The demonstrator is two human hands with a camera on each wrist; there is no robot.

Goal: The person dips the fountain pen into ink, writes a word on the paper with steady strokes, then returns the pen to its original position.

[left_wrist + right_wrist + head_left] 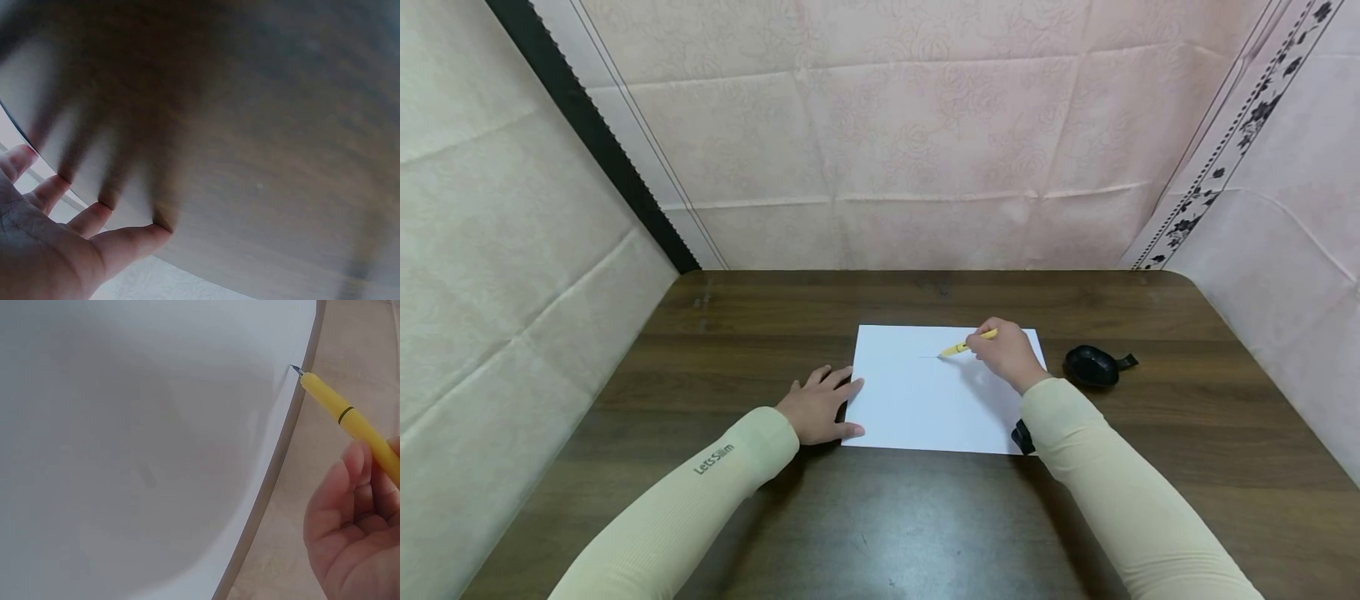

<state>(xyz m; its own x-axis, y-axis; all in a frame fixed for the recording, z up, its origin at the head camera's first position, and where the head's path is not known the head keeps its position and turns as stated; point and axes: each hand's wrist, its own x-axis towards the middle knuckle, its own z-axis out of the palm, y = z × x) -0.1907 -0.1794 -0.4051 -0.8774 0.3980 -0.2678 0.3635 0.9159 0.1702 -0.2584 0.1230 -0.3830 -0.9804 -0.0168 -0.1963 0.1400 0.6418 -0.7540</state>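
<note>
A white sheet of paper lies on the brown wooden table. My right hand grips a yellow fountain pen over the upper right part of the sheet. In the right wrist view, the pen's metal nib meets the paper, and fingers curl round the yellow barrel. A thin, short dark line runs leftward from the nib. My left hand rests with spread fingers at the sheet's left edge, thumb and fingertips over the border. The left wrist view shows its fingertips against the tabletop.
Right of the sheet sits a rounded black object with a short strap. A small black device shows under the right wrist. Pale patterned cloth hangs behind the table and along both sides.
</note>
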